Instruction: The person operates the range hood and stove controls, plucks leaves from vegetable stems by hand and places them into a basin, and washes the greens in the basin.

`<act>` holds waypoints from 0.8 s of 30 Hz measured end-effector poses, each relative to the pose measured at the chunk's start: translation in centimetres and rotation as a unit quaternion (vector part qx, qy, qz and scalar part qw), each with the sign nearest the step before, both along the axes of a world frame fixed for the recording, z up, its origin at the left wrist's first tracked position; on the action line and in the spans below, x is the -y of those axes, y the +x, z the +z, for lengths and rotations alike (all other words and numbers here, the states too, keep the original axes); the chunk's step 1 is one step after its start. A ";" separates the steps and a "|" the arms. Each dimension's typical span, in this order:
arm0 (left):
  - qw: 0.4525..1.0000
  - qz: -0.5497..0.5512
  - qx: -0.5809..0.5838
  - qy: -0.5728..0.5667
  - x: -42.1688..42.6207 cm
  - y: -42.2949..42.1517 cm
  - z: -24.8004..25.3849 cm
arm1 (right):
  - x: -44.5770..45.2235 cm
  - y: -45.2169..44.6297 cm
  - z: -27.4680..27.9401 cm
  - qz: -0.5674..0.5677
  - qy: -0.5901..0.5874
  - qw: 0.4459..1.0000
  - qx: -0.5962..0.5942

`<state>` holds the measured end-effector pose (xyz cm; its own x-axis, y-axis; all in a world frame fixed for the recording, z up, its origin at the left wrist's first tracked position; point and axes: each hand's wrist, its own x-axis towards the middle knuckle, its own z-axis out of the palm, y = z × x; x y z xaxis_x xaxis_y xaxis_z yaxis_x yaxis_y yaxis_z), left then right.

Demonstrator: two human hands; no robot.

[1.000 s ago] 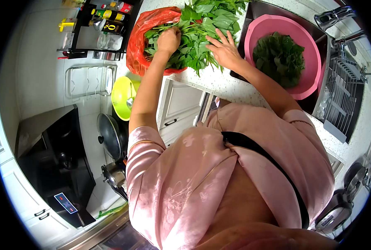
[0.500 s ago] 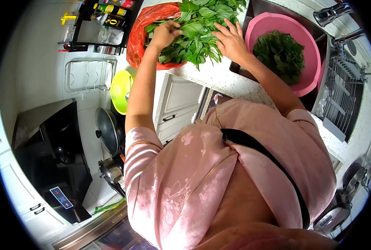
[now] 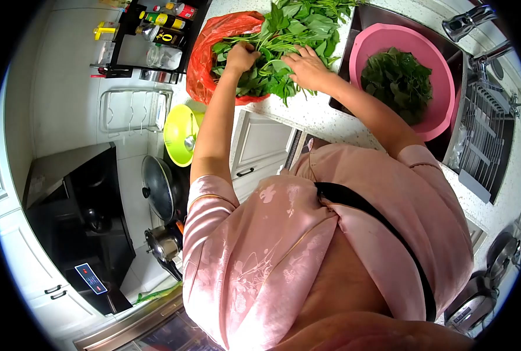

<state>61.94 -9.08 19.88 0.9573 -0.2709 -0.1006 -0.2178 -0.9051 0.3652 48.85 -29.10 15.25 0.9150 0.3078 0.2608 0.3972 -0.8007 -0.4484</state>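
Observation:
A heap of leafy greens (image 3: 292, 36) with long stems spreads over the counter and into an open red plastic bag (image 3: 201, 64). My left hand (image 3: 242, 57) is at the bag's mouth, its fingers curled round some of the stems and leaves, the tips hidden among them. To its right, my right hand (image 3: 308, 69) rests on the near side of the heap with fingers stretched out and apart. Darker loose leaves (image 3: 398, 85) lie in a pink basin (image 3: 363, 44), which stands in the sink (image 3: 341, 96) to the right of my right hand.
Faucet (image 3: 468, 22) and dish rack (image 3: 484, 146) are at the far right. Left of the counter are a yellow-green bowl (image 3: 176, 131) with a ladle, a lidded pan (image 3: 158, 187), a pot (image 3: 164, 243) and a bottle rack (image 3: 123, 44). Speckled counter (image 3: 307, 114) borders my body.
My right hand has slid left and down over the greens, closer to my left hand. The left hand has sunk slightly deeper into the leaves. The whole view has shifted a little.

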 end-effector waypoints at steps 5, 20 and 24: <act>0.993 -0.042 -0.055 0.099 0.6 -0.6 0.9 | 0.7 -0.8 -1.1 0.002 0.006 1.000 0.004; 0.894 0.003 0.000 -0.447 5.1 -2.8 12.1 | 2.2 -1.2 3.0 -0.056 0.165 0.964 0.201; 0.868 0.024 -0.086 -0.489 6.4 -4.6 10.7 | 1.7 -1.5 6.7 -0.084 0.304 0.934 0.165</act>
